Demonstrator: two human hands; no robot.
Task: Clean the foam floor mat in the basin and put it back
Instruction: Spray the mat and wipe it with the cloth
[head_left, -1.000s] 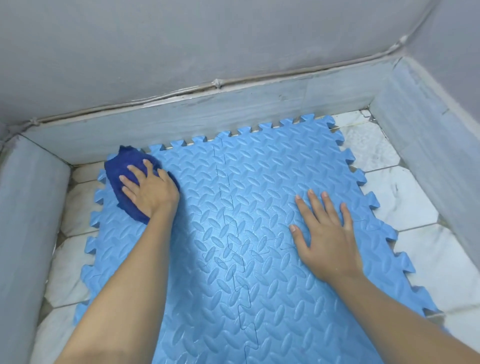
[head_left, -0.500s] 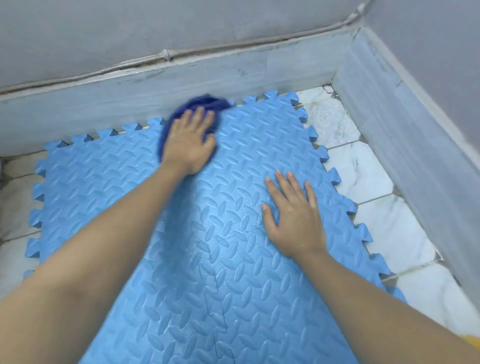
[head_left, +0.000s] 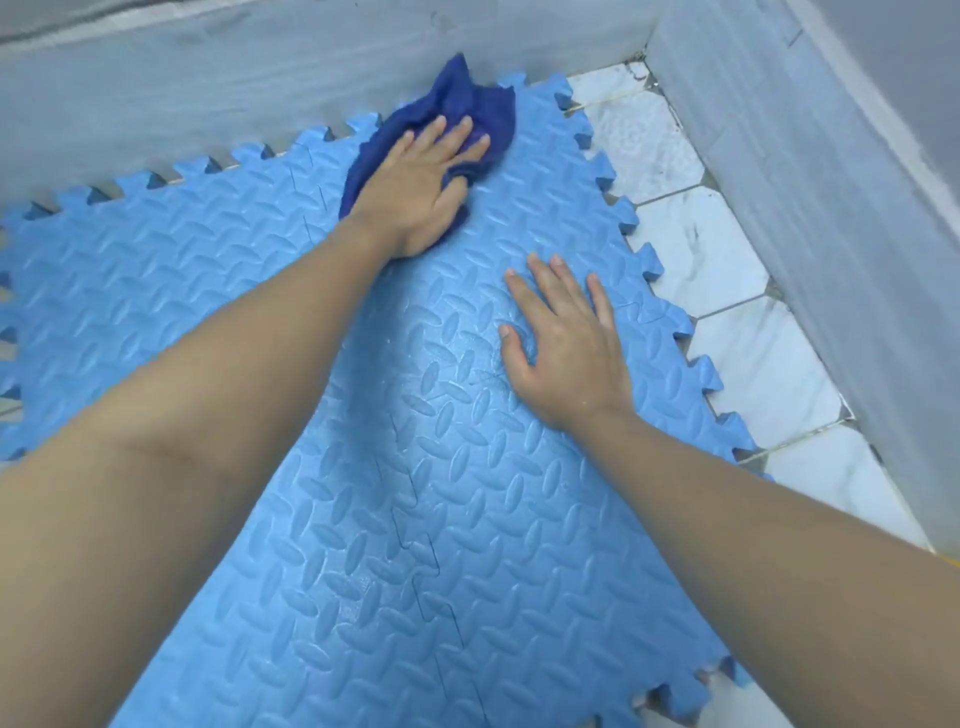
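the light blue foam mat (head_left: 363, 519) lies flat on the basin floor (head_left: 727, 270), its toothed far edge against the grey back wall (head_left: 208, 88) and its rt edge just beside the white marble tiles. left hand (head_left: 421, 182) presses a dark blue cloth (head_left: 457, 109) onto the mat's far rt corner, fingers (head_left: 457, 136) laid over it w/ the thumb side tucked into the folds; vs 0.5 s ago the hand and cloth sit further rt, close to the corner where back wall meets side wall (head_left: 831, 208). right hand (head_left: 566, 343) rests palm-down on the mat, fingers spread wide and straight, holding nothing, same spot on the mat as before. view has shifted left and closer.
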